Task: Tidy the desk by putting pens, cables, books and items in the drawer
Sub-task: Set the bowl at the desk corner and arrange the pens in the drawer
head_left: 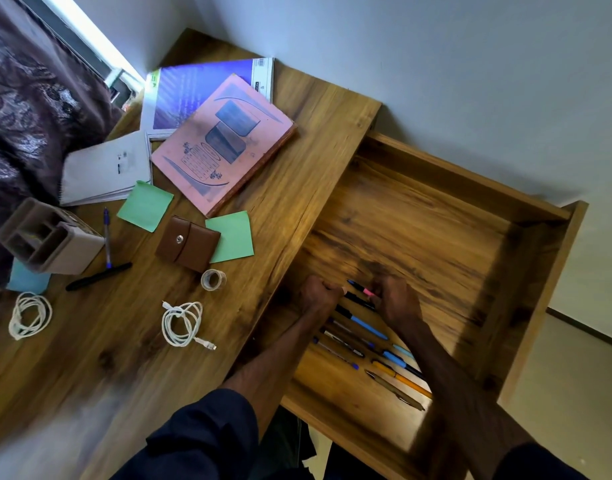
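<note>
The wooden drawer [436, 216] stands pulled out to the right of the desk [297, 161]. Several pens [363, 327] lie in a row on its floor near the front. Both hands are inside the drawer at the top of that row. My left hand [318, 299] is closed at the ends of the pens. My right hand [396, 301] pinches a pen with a pink section [367, 291]. On the desk lie a blue pen [107, 237], a black pen [98, 276], two white cables [181, 323] [29, 315] and books [225, 143].
A brown wallet [187, 243], green sticky notes [146, 206], a tape roll [213, 279] and a grey pen holder [46, 237] lie on the desk. A white booklet [107, 168] and a blue book [200, 91] sit at the back. A patterned blanket [27, 109] borders the left.
</note>
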`<state>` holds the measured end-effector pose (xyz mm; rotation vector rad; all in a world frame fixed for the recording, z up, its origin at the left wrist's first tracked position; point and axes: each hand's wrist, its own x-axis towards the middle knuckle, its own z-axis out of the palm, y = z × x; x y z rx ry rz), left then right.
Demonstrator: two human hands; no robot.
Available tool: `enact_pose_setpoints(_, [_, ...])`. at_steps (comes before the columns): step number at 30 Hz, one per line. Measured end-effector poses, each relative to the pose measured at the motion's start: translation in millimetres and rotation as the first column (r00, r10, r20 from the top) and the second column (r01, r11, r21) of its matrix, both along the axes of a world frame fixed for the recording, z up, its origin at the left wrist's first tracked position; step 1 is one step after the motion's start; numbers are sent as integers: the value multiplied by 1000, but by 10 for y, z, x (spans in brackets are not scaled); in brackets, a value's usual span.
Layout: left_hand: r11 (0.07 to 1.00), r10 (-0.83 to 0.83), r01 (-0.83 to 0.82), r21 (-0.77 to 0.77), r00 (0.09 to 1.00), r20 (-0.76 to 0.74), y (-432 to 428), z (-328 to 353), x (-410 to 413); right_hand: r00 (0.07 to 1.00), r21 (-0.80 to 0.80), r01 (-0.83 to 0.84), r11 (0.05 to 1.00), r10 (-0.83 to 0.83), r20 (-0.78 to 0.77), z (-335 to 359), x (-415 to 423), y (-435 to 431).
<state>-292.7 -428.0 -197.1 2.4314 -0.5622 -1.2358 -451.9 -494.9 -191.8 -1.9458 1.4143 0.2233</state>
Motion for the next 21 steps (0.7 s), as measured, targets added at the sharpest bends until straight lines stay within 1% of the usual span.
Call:
enact_pose_setpoints(9, [997, -57, 58, -49, 998, 22, 18, 8, -21, 1000, -51, 9, 999, -8, 12, -4, -6, 52])
enact_pose_setpoints(17, [993, -103, 108, -48, 990, 96, 58, -47, -2, 999, -82, 16, 997, -12, 48, -53, -30, 103])
enact_pose_setpoints(21, [989, -132, 140, -48, 981, 143, 105, 55, 29, 995, -158, 38, 987, -23, 95, -26, -43, 150])
